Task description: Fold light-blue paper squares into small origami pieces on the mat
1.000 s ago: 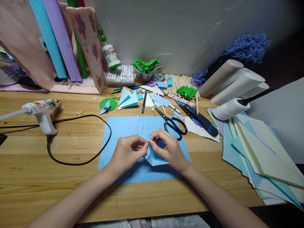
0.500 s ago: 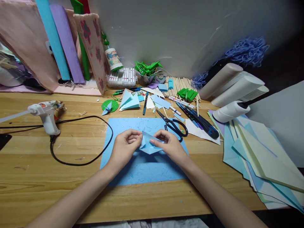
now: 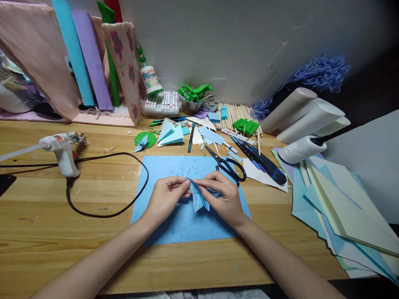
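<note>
Pinching a folded blue paper (image 3: pixel 198 198) between both hands, the person is working over the blue mat (image 3: pixel 162 166). Left hand (image 3: pixel 166 196) is gripping the paper's upper tip with thumb and forefinger pressed together; right hand (image 3: pixel 222 196) is clamping its right side, fingers closed on the folds. Paper's long axis is running from upper left, at the fingertips, down and right, with the free point hanging toward the near edge. It is sitting just above the mat's middle, between the two hands.

Surface is a wooden desk (image 3: pixel 46 216) against a grey wall (image 3: pixel 237 41). One pair of scissors (image 3: pixel 227 166) is lying at the mat's far right corner, just beside the right hand. One glue gun (image 3: pixel 60 149) is standing at left, its black cord (image 3: pixel 102 214) looping to the mat's left edge. One marker tray (image 3: pixel 161 103) is sitting at the back, beside a heap of wooden sticks (image 3: pixel 233 112). A fanned stack of pale sheets (image 3: pixel 339 207) is lying at right, too overlapped to count. Four rolled papers (image 3: pixel 84 58) are leaning at back left.
</note>
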Available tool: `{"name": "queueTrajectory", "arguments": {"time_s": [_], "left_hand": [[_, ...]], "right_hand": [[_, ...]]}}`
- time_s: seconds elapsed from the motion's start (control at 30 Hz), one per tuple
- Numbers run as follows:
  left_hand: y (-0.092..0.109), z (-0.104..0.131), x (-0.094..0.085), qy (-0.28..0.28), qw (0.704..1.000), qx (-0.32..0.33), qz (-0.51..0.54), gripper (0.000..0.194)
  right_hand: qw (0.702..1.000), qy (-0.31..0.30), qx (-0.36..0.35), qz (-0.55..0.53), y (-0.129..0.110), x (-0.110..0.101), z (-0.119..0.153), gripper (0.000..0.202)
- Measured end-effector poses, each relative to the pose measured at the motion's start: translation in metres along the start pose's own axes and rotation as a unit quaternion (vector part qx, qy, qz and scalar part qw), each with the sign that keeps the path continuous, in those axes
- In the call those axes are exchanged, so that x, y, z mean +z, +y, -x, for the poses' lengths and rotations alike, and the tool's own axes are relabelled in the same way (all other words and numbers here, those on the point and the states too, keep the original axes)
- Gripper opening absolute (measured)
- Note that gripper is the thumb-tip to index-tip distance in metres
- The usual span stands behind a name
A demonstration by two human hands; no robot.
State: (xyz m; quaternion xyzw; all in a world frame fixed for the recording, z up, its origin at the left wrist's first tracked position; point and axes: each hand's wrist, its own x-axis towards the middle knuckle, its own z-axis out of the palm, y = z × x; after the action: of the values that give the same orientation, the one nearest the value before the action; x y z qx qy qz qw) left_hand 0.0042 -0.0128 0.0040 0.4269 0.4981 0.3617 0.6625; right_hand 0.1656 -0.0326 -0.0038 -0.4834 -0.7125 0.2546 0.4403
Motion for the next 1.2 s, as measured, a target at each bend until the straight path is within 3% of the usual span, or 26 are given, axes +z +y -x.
{"name": "queueTrajectory", "arguments": {"time_s": [0.17,0.4,0.63,0.87,1.2], "left_hand": [[0.001,0.000,-0.003,-0.015,1.000,0.007,-0.009,0.023],[-0.002,-0.002,-0.004,-0.019,0.999,0.025,-0.040,0.020],[-0.007,-0.005,-0.004,-0.034,0.992,0.064,-0.100,0.019],[-0.003,0.001,-0.003,-0.041,0.985,0.087,-0.142,0.021],[-0.002,0.003,-0.001,-0.021,0.986,0.089,-0.142,0.019]], "right_hand": [[0.993,-0.013,-0.091,0.068,0.004,-0.002,0.001,0.032],[0.988,-0.040,-0.110,0.103,0.005,-0.001,0.000,0.032],[0.991,-0.057,-0.084,0.091,0.003,0.003,0.001,0.025],[1.000,-0.005,-0.003,0.011,-0.001,0.004,0.003,0.017],[0.996,0.026,-0.032,0.081,-0.005,0.010,0.004,0.012]]}}
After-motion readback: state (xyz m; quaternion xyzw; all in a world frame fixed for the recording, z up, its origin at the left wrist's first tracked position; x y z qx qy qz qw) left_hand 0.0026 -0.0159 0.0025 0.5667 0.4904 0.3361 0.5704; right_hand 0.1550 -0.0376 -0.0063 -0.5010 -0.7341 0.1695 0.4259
